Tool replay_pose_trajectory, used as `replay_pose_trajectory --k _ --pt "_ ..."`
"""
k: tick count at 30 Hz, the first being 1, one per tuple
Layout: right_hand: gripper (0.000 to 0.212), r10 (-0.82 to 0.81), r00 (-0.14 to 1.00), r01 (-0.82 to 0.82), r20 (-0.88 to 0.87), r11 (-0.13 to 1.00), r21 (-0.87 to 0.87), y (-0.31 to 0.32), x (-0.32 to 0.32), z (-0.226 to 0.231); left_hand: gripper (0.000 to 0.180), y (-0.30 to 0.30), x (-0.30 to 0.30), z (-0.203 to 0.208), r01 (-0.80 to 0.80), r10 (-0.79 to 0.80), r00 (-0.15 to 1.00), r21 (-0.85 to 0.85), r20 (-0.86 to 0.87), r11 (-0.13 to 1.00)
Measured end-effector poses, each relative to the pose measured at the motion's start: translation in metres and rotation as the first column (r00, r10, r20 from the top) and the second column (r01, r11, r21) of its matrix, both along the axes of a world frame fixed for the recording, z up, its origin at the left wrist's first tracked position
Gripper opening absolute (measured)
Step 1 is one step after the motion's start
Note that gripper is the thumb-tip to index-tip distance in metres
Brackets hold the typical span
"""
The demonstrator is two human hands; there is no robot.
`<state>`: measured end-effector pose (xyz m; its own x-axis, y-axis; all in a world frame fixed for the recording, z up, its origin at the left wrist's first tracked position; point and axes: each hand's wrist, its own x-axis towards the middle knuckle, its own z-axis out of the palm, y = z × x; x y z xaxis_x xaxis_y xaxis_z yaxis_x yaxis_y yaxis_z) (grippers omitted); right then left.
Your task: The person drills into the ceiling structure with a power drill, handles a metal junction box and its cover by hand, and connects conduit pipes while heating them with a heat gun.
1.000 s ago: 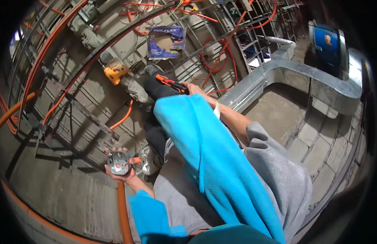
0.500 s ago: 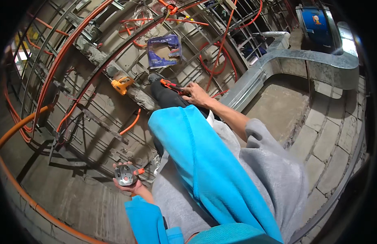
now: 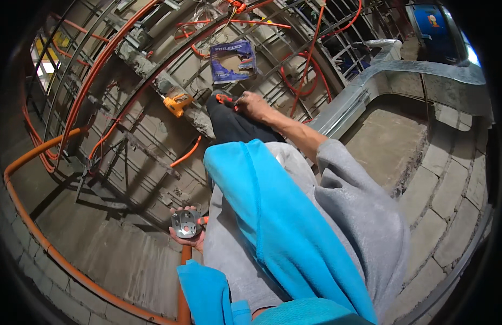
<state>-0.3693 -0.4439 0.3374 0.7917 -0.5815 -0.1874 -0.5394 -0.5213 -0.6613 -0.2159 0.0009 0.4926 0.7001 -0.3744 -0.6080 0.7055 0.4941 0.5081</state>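
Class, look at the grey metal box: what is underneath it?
The left hand lies under the metal box. Parts of the hand show beyond the box's upper and lower edges; most of the palm is covered and cannot be seen.

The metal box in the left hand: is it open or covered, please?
Open: the metal box faces the camera uncovered, its hollow inside showing.

A silvery metal duct bends around bare concrete beside grey blockwork.
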Motion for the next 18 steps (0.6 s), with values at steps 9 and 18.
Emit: replay_pose_trajectory --k 9,18 --pt "0.035 -0.142 0.984 0.136 0.110 0.989 0.060 -0.001 -0.003 0.015 0.070 0.015 -0.006 0.003 -0.045 0.044 0.999 0.038 0.013 0.998" --pt "0.023 -0.091 0.996 0.093 -0.021 0.986 0.137 0.028 -0.012 0.066 0.068 0.020 0.005 0.001 0.000 -0.002 1.000 -0.040 -0.027 0.999"
